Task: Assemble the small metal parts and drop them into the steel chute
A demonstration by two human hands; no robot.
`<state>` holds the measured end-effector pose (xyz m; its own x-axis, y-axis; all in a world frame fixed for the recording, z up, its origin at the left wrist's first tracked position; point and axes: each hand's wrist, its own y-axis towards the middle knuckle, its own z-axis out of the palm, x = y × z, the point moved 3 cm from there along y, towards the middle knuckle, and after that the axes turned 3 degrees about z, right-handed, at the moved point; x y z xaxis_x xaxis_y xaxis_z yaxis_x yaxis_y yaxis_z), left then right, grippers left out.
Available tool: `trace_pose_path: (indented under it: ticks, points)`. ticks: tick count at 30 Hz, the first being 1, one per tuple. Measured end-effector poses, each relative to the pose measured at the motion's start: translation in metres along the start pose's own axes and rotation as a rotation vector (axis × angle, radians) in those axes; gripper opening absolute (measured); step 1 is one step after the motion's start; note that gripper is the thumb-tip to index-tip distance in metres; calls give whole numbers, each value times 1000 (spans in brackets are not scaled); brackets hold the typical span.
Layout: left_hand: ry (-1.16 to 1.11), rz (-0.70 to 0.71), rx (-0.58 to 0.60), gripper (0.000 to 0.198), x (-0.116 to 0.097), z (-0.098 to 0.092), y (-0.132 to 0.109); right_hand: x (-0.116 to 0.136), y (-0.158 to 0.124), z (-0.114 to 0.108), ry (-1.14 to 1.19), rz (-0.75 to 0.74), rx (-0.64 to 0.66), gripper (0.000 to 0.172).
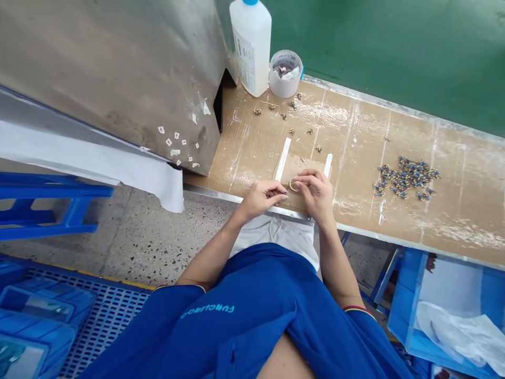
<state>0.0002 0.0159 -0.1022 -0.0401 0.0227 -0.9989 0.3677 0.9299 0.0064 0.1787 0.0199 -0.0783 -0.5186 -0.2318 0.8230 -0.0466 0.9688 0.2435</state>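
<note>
My left hand (263,198) is closed in a pinch above the front edge of the workbench. Whatever its fingertips hold, if anything, is too small to make out. My right hand (317,196) is just to the right, with finger and thumb closed on a small pale ring (292,184). Both hands are over a brown board (296,164) flanked by two white strips. A few tiny bits lie on the board, and several small gold-coloured pieces (319,150) are scattered beyond it.
A heap of small blue-and-gold pieces (410,176) lies to the right on the cardboard-covered bench (347,158). At the back stand a white bottle (252,52) and a tape-roll cup (284,87) with scraps. A metal housing (158,68) borders the left; a blue bin (410,305) sits lower right.
</note>
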Motion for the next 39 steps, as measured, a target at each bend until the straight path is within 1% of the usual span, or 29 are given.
trace_pose_path:
  ticks: [3,6,9,12,16,19,22,26,30,35,39]
  points:
    - [40,14,-5,15,-1,0,0,3,1,0,-69,-57,-45,23]
    - [54,-10,18,18,-3,0,1,3,-1,-3,-119,-66,-100,25]
    - [37,-33,58,19,-5,0,3,3,-4,-3,-61,-57,-101,25]
    - [72,-15,55,17,-7,1,4,1,-8,-2,75,18,-154,24]
    - [182,46,42,11,-8,4,3,-4,-20,-2,287,189,-311,29]
    - [258,97,32,9,-7,6,3,-6,-31,1,378,245,-361,30]
    - [313,155,28,8,-6,8,2,-7,-40,6,380,259,-355,31]
    - [351,205,39,9,-5,8,2,-8,-43,11,346,251,-337,30]
    - [381,203,52,10,-6,9,2,-7,-43,13,329,231,-328,29]
    - [373,216,66,10,-8,9,2,-6,-44,13,267,222,-311,31]
    - [387,211,63,11,-7,9,2,-6,-45,14,261,186,-294,27]
